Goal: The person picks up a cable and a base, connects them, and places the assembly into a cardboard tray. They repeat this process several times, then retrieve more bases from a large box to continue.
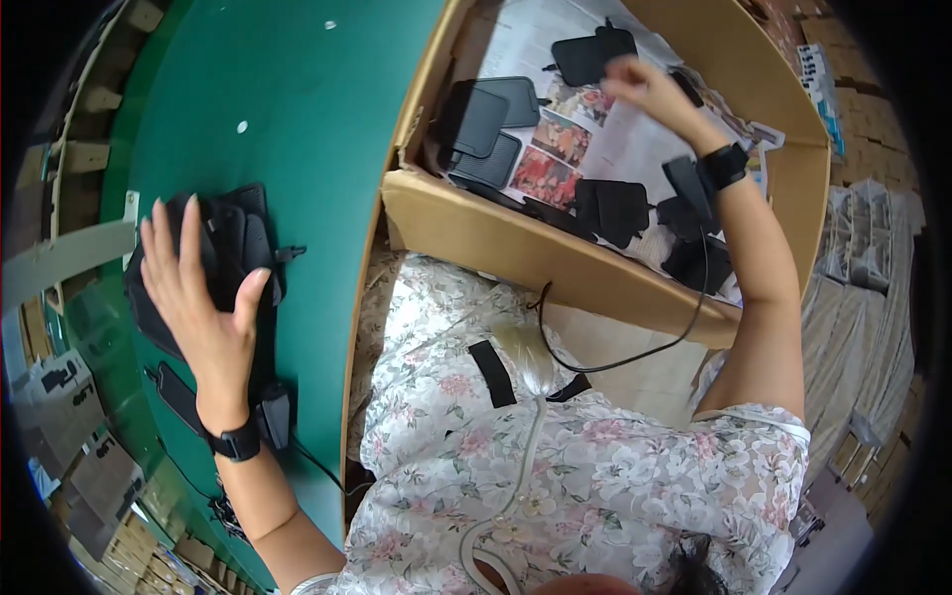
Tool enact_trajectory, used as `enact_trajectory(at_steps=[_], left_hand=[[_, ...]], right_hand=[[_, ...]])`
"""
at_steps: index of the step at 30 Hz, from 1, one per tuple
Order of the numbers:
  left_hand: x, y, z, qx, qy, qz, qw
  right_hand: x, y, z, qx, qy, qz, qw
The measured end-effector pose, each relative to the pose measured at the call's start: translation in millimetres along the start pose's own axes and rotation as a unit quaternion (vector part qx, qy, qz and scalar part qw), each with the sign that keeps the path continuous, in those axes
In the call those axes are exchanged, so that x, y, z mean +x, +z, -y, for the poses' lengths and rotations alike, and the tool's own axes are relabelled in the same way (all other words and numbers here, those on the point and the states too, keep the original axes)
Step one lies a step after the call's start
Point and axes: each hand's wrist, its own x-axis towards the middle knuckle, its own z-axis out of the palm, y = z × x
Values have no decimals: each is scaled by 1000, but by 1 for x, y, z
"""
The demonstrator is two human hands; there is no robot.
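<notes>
My left hand is spread open with its palm down, over a pile of flat black devices on the green table. A short black plug sticks out of the pile on the right. Over in the cardboard box, my right hand has its fingers curled together beside a black flat device at the far end. Whether anything is between those fingers is hidden. More flat black devices lie at the box's left side, and another black device lies near its front wall.
The open cardboard box has printed paper on its bottom. Black cables run from units at my wrists. The green table carries small white bits, with a grey strip beside the pile. Stacked cartons stand at the right.
</notes>
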Motion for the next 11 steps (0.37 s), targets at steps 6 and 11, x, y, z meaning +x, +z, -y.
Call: enact_trajectory(at_steps=[6,11], left_hand=[[-3,-11,-1,-64,14,-47,997],[-18,-23,-13,-111,16,-50,992]], right_hand=[[-84,54,-35,-173,105,162,966],[-89,84,7,-215,57,228,948]])
